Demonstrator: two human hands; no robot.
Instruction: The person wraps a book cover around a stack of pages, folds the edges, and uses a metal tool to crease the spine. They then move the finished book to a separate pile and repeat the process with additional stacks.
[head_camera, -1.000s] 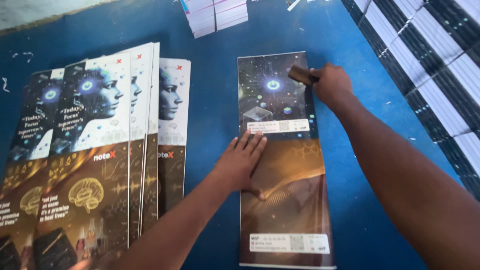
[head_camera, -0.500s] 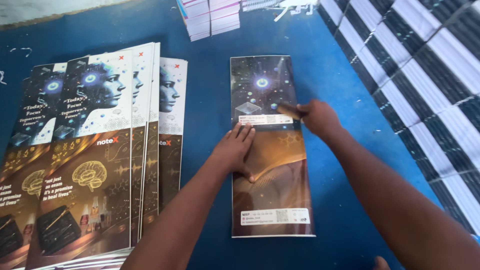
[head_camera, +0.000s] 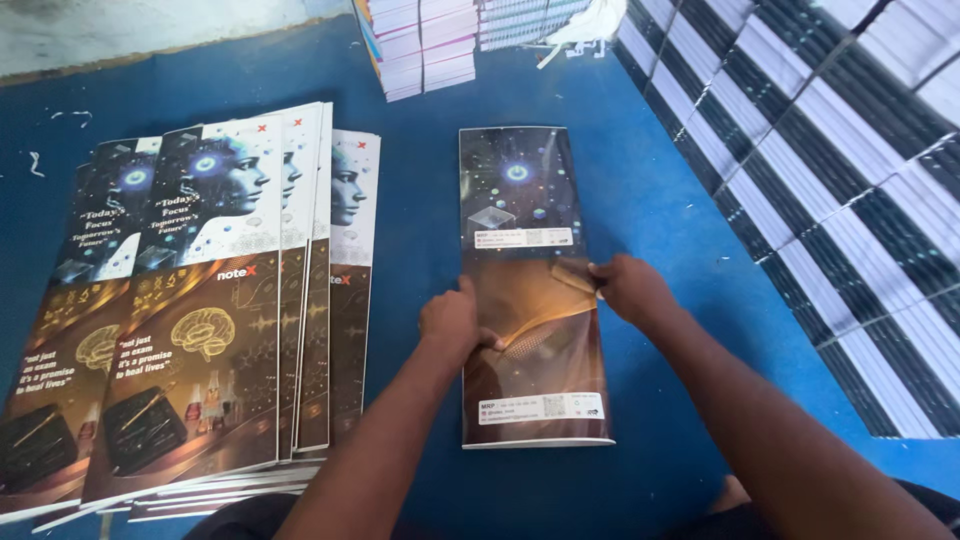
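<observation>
You are working low over a blue surface (head_camera: 640, 200) that fills nearly the whole view; at the far left edge it meets a pale, worn strip of floor or wall (head_camera: 150, 30). A few small white scraps (head_camera: 38, 162) lie on the blue near that edge.

The folded cover sheet (head_camera: 525, 210) lies flat and lengthwise in front of you, in the middle of the blue surface, dark at its far end and brown and gold toward you, with a white label strip across its middle and another near its close edge. Your left hand (head_camera: 452, 322) presses down on its left edge with the fingers curled against the glossy paper, bearing on it and not gripping it. Your right hand (head_camera: 628, 288) is closed around a small brown block (head_camera: 572, 277), whose end lies on the sheet at the right edge, about midway along.

To your left, well apart from that sheet, a fanned pile of printed covers (head_camera: 200, 300) overlaps in staggered layers. Beyond the sheet, at the far end, stand short stacks of bound books (head_camera: 420, 45), with a crumpled white piece (head_camera: 585, 25) beside them. Down your right side runs a long bank of stacked books (head_camera: 830, 170), their white page edges and dark spines showing, close beside your right forearm.
</observation>
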